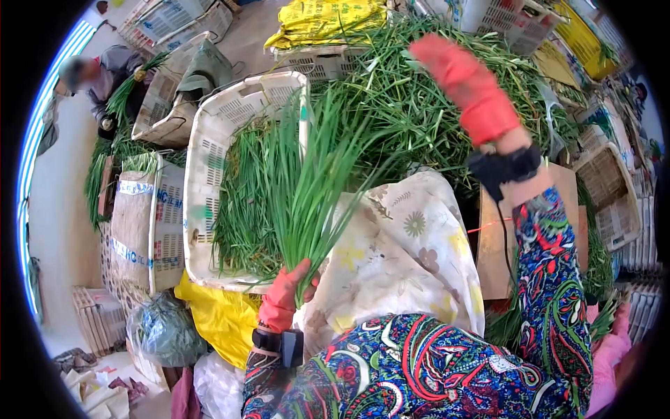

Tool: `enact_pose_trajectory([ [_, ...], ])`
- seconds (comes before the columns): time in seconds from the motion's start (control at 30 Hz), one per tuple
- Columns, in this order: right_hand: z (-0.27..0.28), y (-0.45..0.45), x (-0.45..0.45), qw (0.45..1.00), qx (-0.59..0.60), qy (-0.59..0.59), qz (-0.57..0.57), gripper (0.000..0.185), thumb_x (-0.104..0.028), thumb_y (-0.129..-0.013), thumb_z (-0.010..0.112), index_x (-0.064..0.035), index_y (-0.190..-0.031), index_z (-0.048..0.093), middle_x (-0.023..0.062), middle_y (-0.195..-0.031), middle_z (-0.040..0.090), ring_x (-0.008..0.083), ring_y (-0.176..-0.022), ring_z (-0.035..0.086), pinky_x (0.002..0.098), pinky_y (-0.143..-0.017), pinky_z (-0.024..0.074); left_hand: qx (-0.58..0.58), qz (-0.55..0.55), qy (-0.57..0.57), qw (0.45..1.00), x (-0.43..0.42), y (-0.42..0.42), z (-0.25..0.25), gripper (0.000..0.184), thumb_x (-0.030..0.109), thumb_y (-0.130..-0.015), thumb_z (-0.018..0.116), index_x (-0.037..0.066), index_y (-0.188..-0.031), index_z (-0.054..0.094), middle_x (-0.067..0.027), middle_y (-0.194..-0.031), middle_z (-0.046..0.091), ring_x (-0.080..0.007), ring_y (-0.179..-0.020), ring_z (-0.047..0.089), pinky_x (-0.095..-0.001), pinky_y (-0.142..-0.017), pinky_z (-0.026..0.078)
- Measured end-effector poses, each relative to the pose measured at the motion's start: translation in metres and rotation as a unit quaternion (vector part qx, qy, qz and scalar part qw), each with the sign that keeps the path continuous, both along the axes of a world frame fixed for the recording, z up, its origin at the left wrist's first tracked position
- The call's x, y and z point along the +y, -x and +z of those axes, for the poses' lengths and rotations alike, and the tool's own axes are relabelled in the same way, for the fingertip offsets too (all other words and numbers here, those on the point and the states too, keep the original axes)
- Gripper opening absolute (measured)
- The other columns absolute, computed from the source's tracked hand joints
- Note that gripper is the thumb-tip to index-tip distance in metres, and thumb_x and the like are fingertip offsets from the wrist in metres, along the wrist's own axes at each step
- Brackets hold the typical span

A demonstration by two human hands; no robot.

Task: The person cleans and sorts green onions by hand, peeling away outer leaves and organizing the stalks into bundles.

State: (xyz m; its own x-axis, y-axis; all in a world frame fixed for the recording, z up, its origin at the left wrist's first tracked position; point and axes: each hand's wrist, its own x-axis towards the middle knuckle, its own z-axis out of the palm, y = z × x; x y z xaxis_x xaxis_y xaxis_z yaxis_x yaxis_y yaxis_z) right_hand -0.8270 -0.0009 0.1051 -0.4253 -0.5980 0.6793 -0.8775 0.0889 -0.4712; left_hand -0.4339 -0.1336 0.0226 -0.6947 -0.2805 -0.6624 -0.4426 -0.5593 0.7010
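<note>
My left hand (287,293), in a red glove, is closed around the lower end of a bunch of chives (317,181). The long green leaves fan upward and partly cover the right rim of a white plastic crate (199,174). More chives (244,188) lie inside that crate. My right hand (450,73), also red-gloved, is stretched out over a large heap of loose green leaves (391,105). Its fingers are smeared by motion, so whether they hold anything does not show. A floral cloth (412,237) covers my lap.
A yellow bag (220,314) lies below the crate, beside a clear bag of greens (167,332). At the upper left a person (115,80) handles a tied bunch. A cardboard piece (494,244) stands at right. Stacked crates (611,195) line the right side.
</note>
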Motion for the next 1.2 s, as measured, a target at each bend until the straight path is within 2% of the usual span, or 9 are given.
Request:
enact_pose_trajectory([
  [0.03, -0.024, -0.043, -0.011, 0.984, -0.070, -0.165, 0.002, 0.037, -0.039, -0.083, 0.053, -0.0099, -0.105, 0.060, 0.0085, -0.089, 0.063, 0.0225, -0.078, 0.060, 0.0272, -0.073, 0.0476, 0.001, 0.016, 0.010, 1.000, -0.002, 0.003, 0.000, 0.029, 0.036, -0.081, 0.058, 0.007, -0.081, 0.054, -0.0024, -0.061, 0.052, -0.0097, -0.043, 0.041, -0.0232, -0.042, 0.031],
  [0.1, -0.032, -0.091, -0.025, 0.847, -0.478, -0.194, 0.131, 0.043, -0.029, -0.082, 0.056, -0.0060, -0.118, 0.052, 0.0058, -0.088, 0.063, 0.0142, -0.070, 0.059, 0.0240, -0.066, 0.0483, 0.013, 0.018, -0.004, 1.000, -0.007, -0.001, -0.009, 0.024, 0.030, -0.081, 0.058, 0.007, -0.085, 0.054, -0.0038, -0.064, 0.054, -0.0109, -0.043, 0.043, -0.0235, -0.041, 0.033],
  [0.17, -0.055, -0.109, -0.038, 0.796, -0.543, -0.221, 0.150, 0.052, -0.028, -0.081, 0.056, -0.0044, -0.126, 0.044, 0.0032, -0.080, 0.061, 0.0114, -0.061, 0.056, 0.0250, -0.060, 0.0470, 0.017, 0.026, -0.004, 1.000, -0.007, 0.000, -0.010, 0.019, 0.023, -0.082, 0.058, 0.006, -0.089, 0.053, -0.0050, -0.066, 0.055, -0.0120, -0.043, 0.045, -0.0239, -0.039, 0.035],
  [0.33, -0.056, -0.124, -0.047, 0.710, -0.614, -0.319, 0.128, 0.043, -0.037, -0.078, 0.058, -0.0021, -0.103, 0.057, 0.0035, -0.074, 0.060, 0.0117, -0.056, 0.057, 0.0230, -0.053, 0.0445, 0.025, 0.016, -0.007, 1.000, -0.006, 0.001, -0.016, 0.019, 0.019, -0.080, 0.059, 0.005, -0.090, 0.052, -0.0054, -0.067, 0.054, -0.0127, -0.044, 0.045, -0.0241, -0.039, 0.036],
  [0.37, -0.056, -0.132, -0.047, 0.712, -0.608, -0.332, 0.115, 0.038, -0.040, -0.077, 0.057, -0.0022, -0.083, 0.058, 0.0041, -0.068, 0.060, 0.0124, -0.052, 0.056, 0.0234, -0.050, 0.0429, 0.024, 0.015, -0.004, 1.000, -0.004, 0.002, -0.016, 0.019, 0.019, -0.080, 0.059, 0.005, -0.090, 0.051, -0.0054, -0.067, 0.054, -0.0127, -0.044, 0.045, -0.0241, -0.040, 0.036],
  [0.57, -0.064, -0.156, -0.029, 0.693, -0.673, -0.239, 0.098, 0.032, -0.035, -0.074, 0.061, -0.0037, -0.066, 0.059, 0.0042, -0.057, 0.058, 0.0115, -0.046, 0.054, 0.0232, -0.044, 0.0383, 0.033, 0.012, -0.011, 0.999, 0.002, 0.006, -0.014, 0.017, 0.018, -0.079, 0.059, 0.007, -0.089, 0.050, -0.0044, -0.066, 0.052, -0.0118, -0.046, 0.045, -0.0239, -0.042, 0.036],
  [0.93, -0.050, -0.137, 0.013, 0.738, -0.651, -0.177, 0.035, 0.025, -0.025, -0.079, 0.051, -0.0024, -0.075, 0.062, 0.0060, -0.058, 0.058, 0.0141, -0.049, 0.054, 0.0258, -0.048, 0.0439, 0.041, 0.050, -0.017, 0.998, 0.010, 0.011, -0.019, 0.024, 0.024, -0.079, 0.061, 0.006, -0.093, 0.053, -0.0028, -0.067, 0.052, -0.0108, -0.047, 0.044, -0.0225, -0.045, 0.034],
  [1.1, -0.053, -0.093, 0.036, 0.772, -0.635, 0.032, -0.007, 0.029, -0.024, -0.085, 0.045, 0.0001, -0.089, 0.061, -0.0019, -0.056, 0.051, 0.0071, -0.049, 0.045, 0.0198, -0.049, 0.0384, 0.034, 0.061, -0.007, 0.998, 0.005, 0.002, -0.016, 0.019, 0.019, -0.079, 0.061, 0.006, -0.088, 0.052, -0.0033, -0.068, 0.053, -0.0111, -0.047, 0.045, -0.0239, -0.042, 0.036],
  [1.2, -0.040, -0.099, 0.030, 0.789, -0.613, -0.038, 0.005, 0.028, -0.026, -0.084, 0.050, -0.0035, -0.098, 0.060, -0.0008, -0.065, 0.056, 0.0074, -0.054, 0.051, 0.0193, -0.051, 0.0396, 0.036, 0.087, -0.014, 0.995, 0.007, -0.002, -0.018, 0.019, 0.018, -0.079, 0.061, 0.006, -0.089, 0.051, -0.0036, -0.068, 0.053, -0.0111, -0.046, 0.045, -0.0232, -0.042, 0.036],
])
